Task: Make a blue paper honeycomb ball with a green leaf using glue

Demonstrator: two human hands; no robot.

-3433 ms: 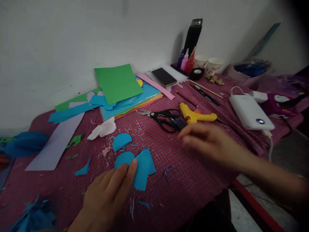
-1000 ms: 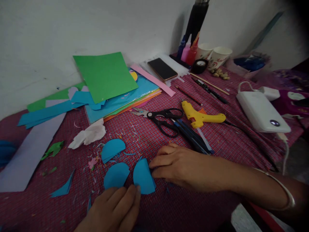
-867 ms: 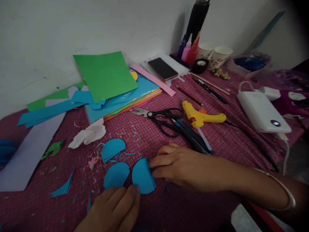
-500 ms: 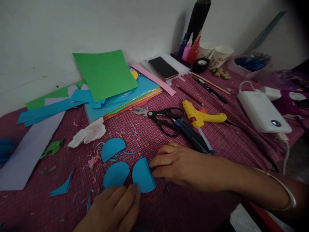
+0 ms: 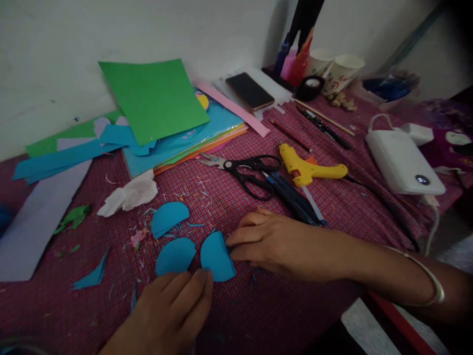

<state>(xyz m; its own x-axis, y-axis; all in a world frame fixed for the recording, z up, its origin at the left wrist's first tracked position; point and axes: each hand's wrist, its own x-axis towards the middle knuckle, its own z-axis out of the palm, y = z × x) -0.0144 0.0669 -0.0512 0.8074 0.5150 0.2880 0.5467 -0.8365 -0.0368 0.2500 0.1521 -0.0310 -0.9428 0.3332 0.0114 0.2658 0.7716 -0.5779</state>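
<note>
Between my two hands lies a folded blue paper piece (image 5: pixel 218 257) with a rounded left side. My right hand (image 5: pixel 275 246), fingers bent together, has its fingertips on the right edge of it. From below, my left hand (image 5: pixel 166 310) is closed, its fingertips pinching at the lower left corner of the same piece; the thumb is hidden. A second rounded blue paper piece (image 5: pixel 175 255) lies just above the left knuckles, partly covered by them. Behind it rests a half-round blue paper piece (image 5: pixel 170 218). Black-handled scissors (image 5: pixel 246 170) lie beyond my right hand.
A yellow glue gun (image 5: pixel 310 166) and a blue utility knife (image 5: pixel 295 199) lie past my right forearm. Further back are a green sheet (image 5: pixel 155 101), a phone (image 5: pixel 250 90) and paper cups (image 5: pixel 343 71). A white power bank (image 5: pixel 404 160) sits right. Crumpled tissue (image 5: pixel 129 195) and paper scraps lie left.
The whole view has shifted slightly, so the table things appear a little higher. Both hands stay at the folded blue paper piece, with hardly any movement.
</note>
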